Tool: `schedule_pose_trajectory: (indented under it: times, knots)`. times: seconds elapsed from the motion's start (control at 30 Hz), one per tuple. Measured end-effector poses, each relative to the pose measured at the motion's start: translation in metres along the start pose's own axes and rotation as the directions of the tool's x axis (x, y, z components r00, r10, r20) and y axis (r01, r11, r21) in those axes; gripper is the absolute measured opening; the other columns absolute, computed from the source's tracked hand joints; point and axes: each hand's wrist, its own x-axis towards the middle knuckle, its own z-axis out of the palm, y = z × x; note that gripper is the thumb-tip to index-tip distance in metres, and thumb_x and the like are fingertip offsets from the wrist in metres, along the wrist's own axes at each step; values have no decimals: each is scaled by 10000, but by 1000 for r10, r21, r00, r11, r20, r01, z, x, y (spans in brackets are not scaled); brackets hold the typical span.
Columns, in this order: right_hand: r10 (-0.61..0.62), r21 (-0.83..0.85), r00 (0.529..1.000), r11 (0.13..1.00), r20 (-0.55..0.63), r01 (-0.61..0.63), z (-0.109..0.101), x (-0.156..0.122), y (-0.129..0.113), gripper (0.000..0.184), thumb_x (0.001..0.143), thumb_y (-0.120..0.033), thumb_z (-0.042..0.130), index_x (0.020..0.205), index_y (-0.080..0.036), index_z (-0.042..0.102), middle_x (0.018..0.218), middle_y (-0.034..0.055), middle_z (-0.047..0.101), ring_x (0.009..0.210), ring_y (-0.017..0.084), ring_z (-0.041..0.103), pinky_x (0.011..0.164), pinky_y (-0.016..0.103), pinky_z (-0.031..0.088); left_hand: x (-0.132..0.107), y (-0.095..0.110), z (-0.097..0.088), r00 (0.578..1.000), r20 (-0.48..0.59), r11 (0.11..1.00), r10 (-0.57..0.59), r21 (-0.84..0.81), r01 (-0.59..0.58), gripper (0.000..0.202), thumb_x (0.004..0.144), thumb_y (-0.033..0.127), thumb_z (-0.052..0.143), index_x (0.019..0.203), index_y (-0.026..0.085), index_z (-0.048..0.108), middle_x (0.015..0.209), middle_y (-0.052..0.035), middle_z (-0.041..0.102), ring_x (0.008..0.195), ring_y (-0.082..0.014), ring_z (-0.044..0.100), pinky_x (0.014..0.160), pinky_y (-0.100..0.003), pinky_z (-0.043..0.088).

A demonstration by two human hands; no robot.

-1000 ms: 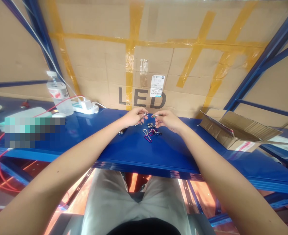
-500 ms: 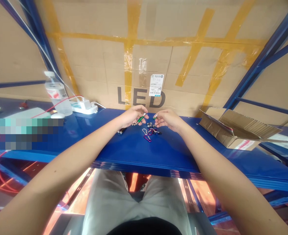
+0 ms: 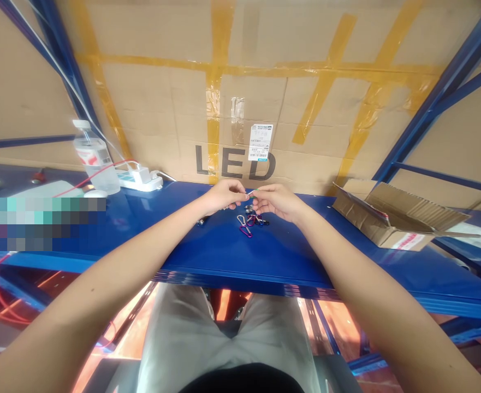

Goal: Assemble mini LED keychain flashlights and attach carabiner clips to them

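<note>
Fingertips (image 3: pixel 241 197) pinched tight, and they meet right at the middle of the bench! Left hand (image 3: pixel 225 196) and right hand (image 3: pixel 280 201) both grip a small green-and-silver metal piece (image 3: pixel 251 192), held just above the glossy blue tabletop (image 3: pixel 224 254) — mostly hidden by those fingers, so whether it's one part or two, I can't tell. Look below: looped purple-and-silver metal carabiners (image 3: pixel 244 225) lie loose, with little shiny silver metal bits (image 3: pixel 249 209) just beyond, near the right fingers. Beside the left forearm, one small dark glossy piece (image 3: pixel 202 221). Far out right — an open brown cardboard box (image 3: pixel 387 232); over left, a clear plastic bottle with a white cap (image 3: pixel 96 158).
</note>
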Motion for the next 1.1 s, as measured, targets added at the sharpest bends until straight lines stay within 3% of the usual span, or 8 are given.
schedule_pose_trajectory:
  times: [0.3, 0.43, 0.57, 0.67, 0.8, 0.9, 1.0, 1.1]
  knots:
    - [20, 1, 999, 1000, 26, -21, -1, -1, 0, 125, 904, -213, 713, 898, -90, 735, 747, 100, 727, 670, 165, 707, 654, 280, 605, 2, -1, -7, 999, -36, 992, 30, 127, -25, 145, 793, 265, 798, 786, 133, 739, 657, -28, 625, 516, -67, 491, 488, -235, 369]
    - [69, 36, 997, 997, 45, -70, -1, -2, -3, 213, 946, -295, 661, 890, -96, 714, 755, 119, 729, 670, 176, 707, 624, 282, 596, -2, 4, -6, 999, -2, 997, -35, 69, 35, 129, 787, 244, 794, 754, 128, 747, 675, -41, 631, 553, -72, 507, 518, -243, 381]
    - [93, 56, 994, 994, 54, -96, -1, -2, -4, 131, 940, -168, 616, 875, -87, 695, 713, 106, 716, 627, 164, 695, 604, 267, 580, -3, 4, -6, 994, 79, 996, -81, -15, 83, 141, 751, 260, 823, 755, 133, 761, 696, -48, 638, 584, -76, 511, 540, -250, 383]
    - [150, 13, 983, 988, 103, -152, -1, -3, -4, 75, 889, -95, 619, 844, -87, 679, 728, 118, 721, 645, 184, 707, 592, 275, 580, -4, 4, -6, 993, 85, 997, -79, 7, 78, 144, 735, 254, 827, 737, 126, 761, 698, -52, 645, 615, -86, 527, 553, -249, 392]
    - [139, 13, 980, 990, 141, -143, -1, -6, -6, 41, 865, -92, 643, 871, -91, 684, 765, 123, 730, 665, 180, 707, 617, 280, 591, -4, 3, -6, 995, 83, 997, -62, 60, 57, 143, 755, 257, 800, 777, 119, 771, 715, -56, 661, 614, -90, 526, 559, -252, 394]
    - [166, -13, 971, 986, 170, -166, -2, -8, -7, 63, 860, -83, 647, 888, -75, 702, 785, 120, 725, 668, 166, 698, 614, 264, 591, 0, -1, -7, 996, 76, 988, 45, 143, -56, 129, 753, 257, 786, 787, 133, 772, 737, -47, 665, 601, -96, 521, 560, -266, 399]
    - [202, -21, 951, 979, 233, -203, -5, -7, -7, 79, 861, -80, 650, 890, -60, 721, 752, 102, 702, 657, 151, 674, 587, 240, 579, 6, -6, -7, 956, 100, 924, 277, 244, -293, 96, 753, 248, 770, 752, 152, 763, 817, -44, 667, 706, -128, 579, 650, -291, 450]
    - [95, 115, 975, 986, 201, -119, -8, -2, -3, 67, 860, -72, 667, 888, -68, 728, 720, 83, 686, 642, 130, 637, 604, 229, 573, 8, -7, -6, 914, 75, 862, 399, 310, -402, 140, 800, 291, 732, 744, 164, 751, 855, -43, 664, 802, -159, 603, 750, -326, 468]
